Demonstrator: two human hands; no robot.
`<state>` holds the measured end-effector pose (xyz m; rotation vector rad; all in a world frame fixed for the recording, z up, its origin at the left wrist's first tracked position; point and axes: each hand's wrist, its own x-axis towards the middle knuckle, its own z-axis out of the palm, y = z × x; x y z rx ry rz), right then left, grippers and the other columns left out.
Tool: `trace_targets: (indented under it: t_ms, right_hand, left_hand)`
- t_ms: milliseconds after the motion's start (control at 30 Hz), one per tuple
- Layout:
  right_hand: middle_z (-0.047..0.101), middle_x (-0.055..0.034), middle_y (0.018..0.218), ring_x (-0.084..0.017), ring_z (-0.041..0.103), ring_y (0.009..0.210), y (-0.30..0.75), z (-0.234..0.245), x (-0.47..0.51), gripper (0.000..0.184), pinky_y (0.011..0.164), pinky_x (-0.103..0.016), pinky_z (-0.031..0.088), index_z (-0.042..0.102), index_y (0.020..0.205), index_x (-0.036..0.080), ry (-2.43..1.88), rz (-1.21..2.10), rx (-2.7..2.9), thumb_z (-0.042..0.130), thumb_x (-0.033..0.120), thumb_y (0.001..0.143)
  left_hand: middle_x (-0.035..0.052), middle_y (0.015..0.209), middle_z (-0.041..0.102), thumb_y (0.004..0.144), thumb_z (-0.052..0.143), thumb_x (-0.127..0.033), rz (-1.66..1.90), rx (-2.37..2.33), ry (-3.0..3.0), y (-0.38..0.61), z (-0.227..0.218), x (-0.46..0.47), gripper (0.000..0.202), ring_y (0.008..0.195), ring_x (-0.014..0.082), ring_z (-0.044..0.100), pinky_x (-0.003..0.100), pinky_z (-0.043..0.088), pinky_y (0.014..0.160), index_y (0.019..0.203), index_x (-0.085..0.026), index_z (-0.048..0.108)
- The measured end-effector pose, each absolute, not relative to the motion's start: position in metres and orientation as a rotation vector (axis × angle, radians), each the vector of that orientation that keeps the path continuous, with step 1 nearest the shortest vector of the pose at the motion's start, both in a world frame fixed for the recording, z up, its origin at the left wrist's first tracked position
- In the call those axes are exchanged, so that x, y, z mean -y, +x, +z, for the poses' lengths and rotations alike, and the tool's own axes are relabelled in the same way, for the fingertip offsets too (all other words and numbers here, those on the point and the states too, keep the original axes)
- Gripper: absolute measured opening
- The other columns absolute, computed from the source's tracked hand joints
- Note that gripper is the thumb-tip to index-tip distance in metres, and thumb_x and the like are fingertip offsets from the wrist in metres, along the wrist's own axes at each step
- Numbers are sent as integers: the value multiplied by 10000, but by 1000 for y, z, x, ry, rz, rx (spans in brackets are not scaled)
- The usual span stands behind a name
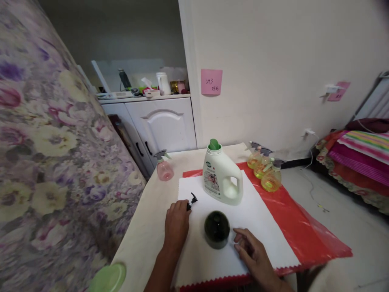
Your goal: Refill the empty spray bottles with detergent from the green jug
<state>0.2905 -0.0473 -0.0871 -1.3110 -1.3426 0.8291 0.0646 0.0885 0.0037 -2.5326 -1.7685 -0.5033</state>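
- Grip of left hand (177,222): closed on black pump head (193,198), nozzle end poking out.
- Right hand (254,253): grip released, fingers half-curled.
- Dark green round bottle (216,230): on white cloth (258,217), between hands, just beside right one.
- White jug (221,178): behind bottle, same cloth.
- Bench (142,227): pink spray bottle (165,171) back left, three yellow spray bottles (271,181) back right.

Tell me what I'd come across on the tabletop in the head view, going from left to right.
Pink spray bottle, black pump head in the left hand, dark green round bottle, three spray bottles of yellow liquid.
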Motion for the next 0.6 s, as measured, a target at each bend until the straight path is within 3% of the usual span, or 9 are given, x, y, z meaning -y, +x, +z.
trace_targets:
  t_ms: [200, 367, 467, 600]
  right_hand:
    - [584, -12, 827, -148, 516, 657, 289, -86, 46, 306, 618, -264, 437, 566, 1147, 220, -1302, 857, 1298, 529, 399, 901]
    - [573, 1, 771, -140, 511, 622, 288, -83, 47, 297, 592, -257, 433, 584, 1108, 199, -1300, 829, 1314, 520, 401, 900]
    - [574, 5, 747, -140, 517, 612, 288, -83, 46, 288, 590, -258, 438, 592, 1097, 193, -1300, 801, 1329, 522, 389, 897]
    - [587, -3, 759, -151, 535, 640, 288, -81, 46, 274, 607, -266, 447, 599, 1084, 196, -1297, 779, 1340, 528, 379, 893]
  left_hand:
    - [50, 1024, 666, 832, 617, -353, -1754, 1861, -2581, 69, 42, -54, 296, 940, 228, 602, 346, 461, 829, 1103, -235, 597]
    - [43, 1088, 697, 754, 717, -318, -2953, 1724, -2185, 81, 74, -37, 338, 1061, 194, 621, 323, 442, 953, 1052, -225, 588]
    - [52, 1093, 701, 733, 731, -279, -3156, 1610, -2058, 88, 84, -33, 322, 1064, 185, 625, 323, 431, 979, 1017, -208, 597]
    - [74, 1097, 701, 726, 732, -275, -3090, 1638, -2134, 99, 82, -32, 336, 1072, 211, 634, 367, 436, 994, 1020, -192, 591]
